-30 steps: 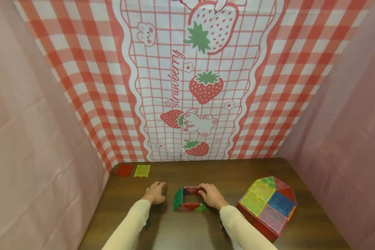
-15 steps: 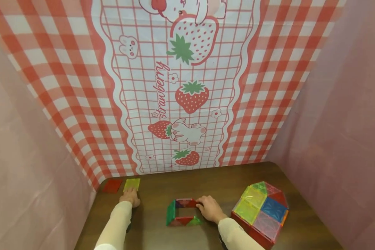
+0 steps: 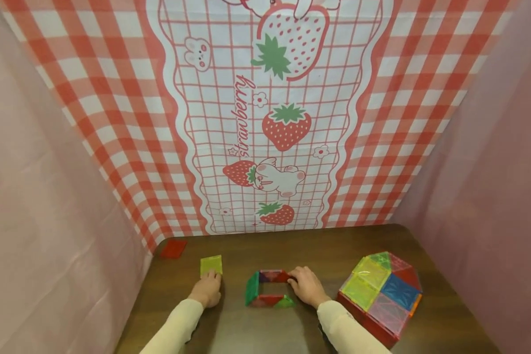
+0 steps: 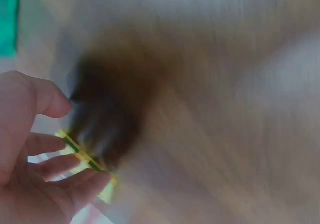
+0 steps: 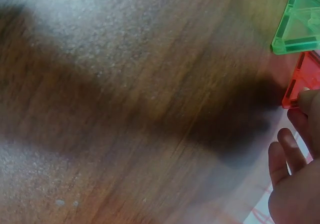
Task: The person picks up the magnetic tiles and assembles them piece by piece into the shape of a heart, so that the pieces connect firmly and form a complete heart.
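Note:
In the head view, my left hand (image 3: 207,289) has its fingertips on the near part of a yellow square magnetic tile (image 3: 211,264). The left wrist view is blurred; there the thumb stands apart from the yellow tile (image 4: 84,156) while the other fingers lie against it. My right hand (image 3: 309,285) pinches a red triangular magnetic tile (image 5: 299,81) between thumb and finger. This tile belongs to the back side of a small upright frame, which has a dark green tile (image 3: 251,289) at its left end and a light green triangle (image 3: 285,302) at the front right.
A flat red tile (image 3: 174,249) lies in the table's back left corner. At the right stands a larger built block of coloured tiles (image 3: 382,290). Behind the wooden table (image 3: 318,243) hangs a checked strawberry cloth (image 3: 265,147), with pink curtains at both sides.
My left hand reached out left to the yellow tile and has slid it rightward and nearer, away from the red one. The right hand stays at the frame's back right corner.

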A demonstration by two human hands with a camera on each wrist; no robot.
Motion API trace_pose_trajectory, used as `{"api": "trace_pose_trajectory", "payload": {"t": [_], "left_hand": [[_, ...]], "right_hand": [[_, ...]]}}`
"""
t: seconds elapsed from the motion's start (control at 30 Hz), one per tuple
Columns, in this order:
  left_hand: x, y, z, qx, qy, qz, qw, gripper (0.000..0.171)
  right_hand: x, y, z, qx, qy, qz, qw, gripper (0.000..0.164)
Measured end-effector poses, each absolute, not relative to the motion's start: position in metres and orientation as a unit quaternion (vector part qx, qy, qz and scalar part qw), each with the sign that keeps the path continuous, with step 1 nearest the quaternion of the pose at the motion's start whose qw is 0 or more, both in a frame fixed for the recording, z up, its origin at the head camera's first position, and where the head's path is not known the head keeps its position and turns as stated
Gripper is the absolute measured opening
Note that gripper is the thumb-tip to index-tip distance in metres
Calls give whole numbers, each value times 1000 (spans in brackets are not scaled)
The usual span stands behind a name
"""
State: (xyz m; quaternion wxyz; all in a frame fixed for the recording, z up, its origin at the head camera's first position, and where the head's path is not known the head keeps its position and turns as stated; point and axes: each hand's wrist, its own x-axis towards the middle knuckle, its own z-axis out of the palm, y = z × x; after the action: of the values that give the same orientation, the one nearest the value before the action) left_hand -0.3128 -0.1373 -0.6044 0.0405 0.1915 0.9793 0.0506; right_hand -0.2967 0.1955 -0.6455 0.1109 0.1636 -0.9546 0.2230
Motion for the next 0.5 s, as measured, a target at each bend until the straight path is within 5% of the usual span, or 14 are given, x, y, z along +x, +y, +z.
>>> {"api": "trace_pose_trajectory", "payload": {"t": [0.5], "left_hand": [[-258,-107,-612,292,956,-12,-37,30]], "right_hand": [[-298,194,-651,153,-953,230,124,16]]}}
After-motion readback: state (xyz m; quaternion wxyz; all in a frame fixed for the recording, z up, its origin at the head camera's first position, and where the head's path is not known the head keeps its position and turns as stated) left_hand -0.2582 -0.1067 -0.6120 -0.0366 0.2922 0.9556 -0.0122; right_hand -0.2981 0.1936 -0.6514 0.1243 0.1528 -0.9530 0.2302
